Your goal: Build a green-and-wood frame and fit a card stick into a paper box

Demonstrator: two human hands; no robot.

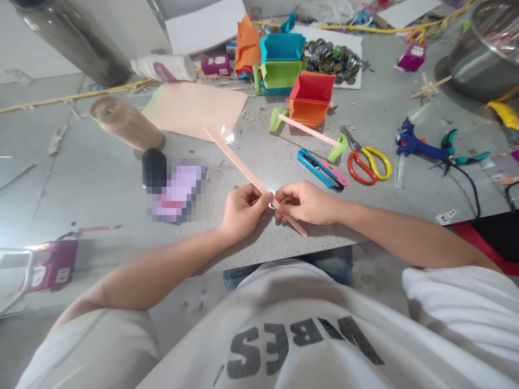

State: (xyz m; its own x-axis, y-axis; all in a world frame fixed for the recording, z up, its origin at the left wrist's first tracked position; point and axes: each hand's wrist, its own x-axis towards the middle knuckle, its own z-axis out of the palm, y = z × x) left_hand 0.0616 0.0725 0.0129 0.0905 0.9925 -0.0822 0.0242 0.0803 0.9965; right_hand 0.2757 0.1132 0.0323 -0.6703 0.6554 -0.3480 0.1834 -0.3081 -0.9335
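Observation:
A long, narrow peach paper strip [237, 160] runs diagonally between my hands above the table's front edge. My left hand [243, 212] pinches it between thumb and fingers, with its longer part reaching up and away to the left. Close beside it, my right hand [306, 202] is closed on the strip's near part, whose short end sticks out below the fingers. Whether the strip is one piece or two at the fingertips is hard to make out. Beyond my right hand lie a blue box cutter [318, 168] and scissors [371, 162] with red and yellow handles.
A green-ended piece with a peach bar [310, 129] lies before folded orange [310, 111] and green-blue paper boxes [279, 74]. A peach sheet [194, 105], a wooden cylinder [125, 123] and a blurred phone [178, 189] are left. A blue glue gun [421, 143] and pliers [466, 158] lie right.

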